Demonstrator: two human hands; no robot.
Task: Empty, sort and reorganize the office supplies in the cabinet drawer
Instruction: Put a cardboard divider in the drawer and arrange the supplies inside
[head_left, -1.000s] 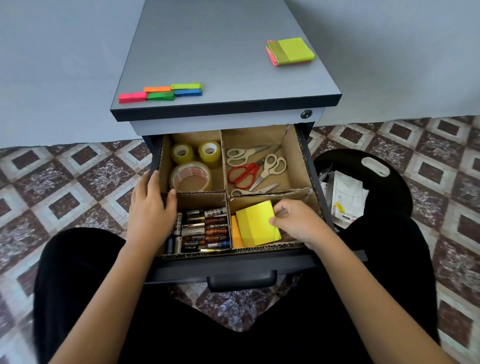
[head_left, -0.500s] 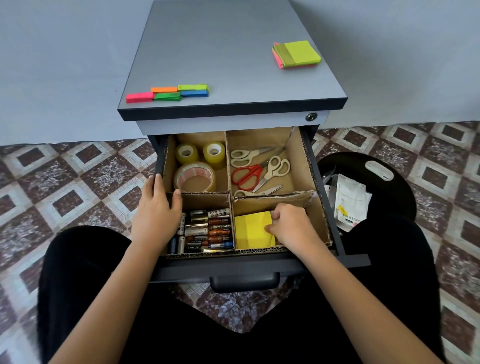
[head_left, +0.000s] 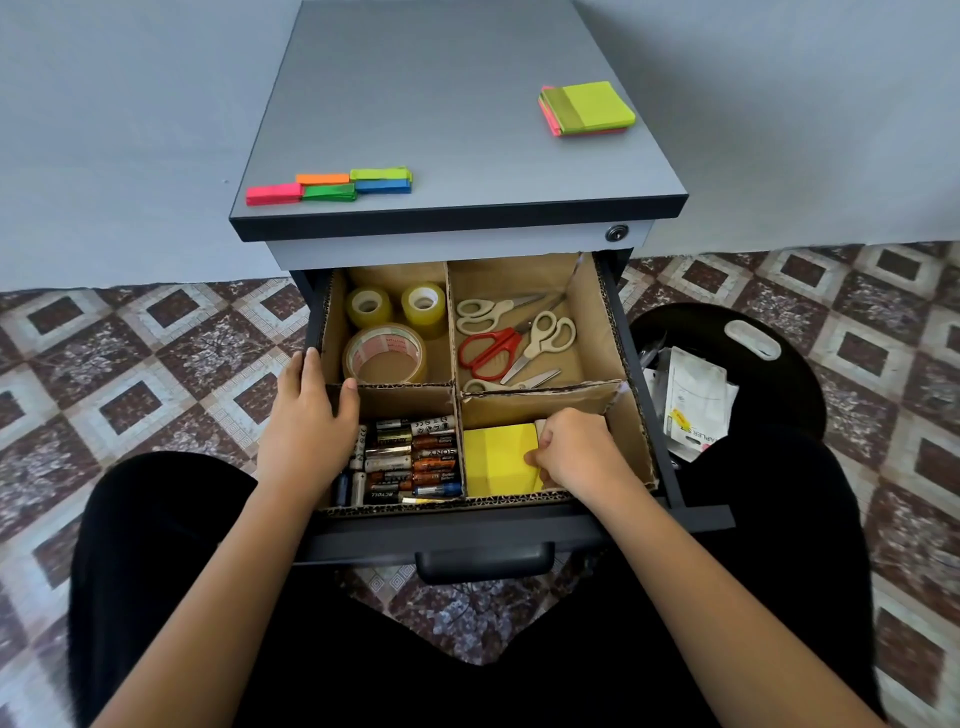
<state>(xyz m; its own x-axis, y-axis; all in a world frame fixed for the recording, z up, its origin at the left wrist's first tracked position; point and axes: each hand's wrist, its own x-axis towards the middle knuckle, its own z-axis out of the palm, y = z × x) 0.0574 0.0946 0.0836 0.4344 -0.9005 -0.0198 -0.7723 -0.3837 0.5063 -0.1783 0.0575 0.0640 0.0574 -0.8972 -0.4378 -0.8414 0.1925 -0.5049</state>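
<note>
- Item: drawer (head_left: 467, 530), pulled out over my lap, lined with a cardboard divider (head_left: 456, 387) making four compartments.
- Item: right hand (head_left: 574, 449), at 4 o'clock in the drawer. The fingers are curled, and thumb and fingertips pinch the right edge of the yellow sticky-note pad (head_left: 496, 460).
- Change: a second ago that pad stood tilted up on its edge in my grip. Now it lies flat on the floor of the 4 o'clock compartment, against the left wall. I judge it placed, with only the release left.
- Item: left hand (head_left: 306, 415), at 9 o'clock, resting on the drawer's left wall. The fingers lie together and fairly straight, with the thumb spread onto the cross divider. It is unchanged from a second ago and steadies the drawer.
- Item: batteries (head_left: 410, 460), at 7 o'clock, laid in rows, undisturbed.
- Item: tape rolls (head_left: 387, 353), at 11 o'clock: one large, two small.
- Item: scissors (head_left: 511, 343), at 1 o'clock, several pairs overlapping.
- Item: packets (head_left: 691, 395) on a black round object (head_left: 737, 364), on the floor at 3 o'clock.
- Item: cabinet top (head_left: 441, 104), at 12 o'clock, carrying coloured flag strips (head_left: 332, 184) and a green sticky pad (head_left: 589, 106). Both are not yet filed and are likely next.
</note>
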